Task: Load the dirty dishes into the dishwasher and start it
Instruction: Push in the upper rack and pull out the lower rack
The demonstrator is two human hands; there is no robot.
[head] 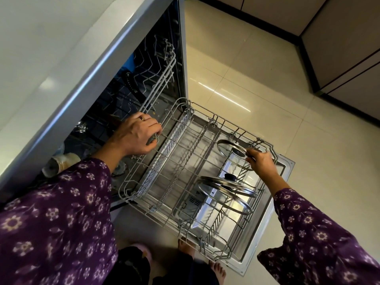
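Lower rack point(166, 159) is pulled out over the open dishwasher door point(260, 241). Hands are apart: right hand point(261, 162) pinches the rim of a glass lid point(228, 148) in the rack, second lid point(222, 194) just beside it. Left hand point(134, 134) is curled round a grey piece point(152, 138) at the rack's inner edge.

Home kitchen, open dishwasher point(178, 58), white countertop point(51, 48), tiled floor point(257, 79), cabinets point(349, 48)

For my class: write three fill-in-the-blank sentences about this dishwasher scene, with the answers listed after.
1. The pulled-out rack holds ____ glass lids.
2. The right hand pinches the far lid by its ____.
3. The left hand, wearing a ____, grips a gray handle.
Answers: two; rim; ring.
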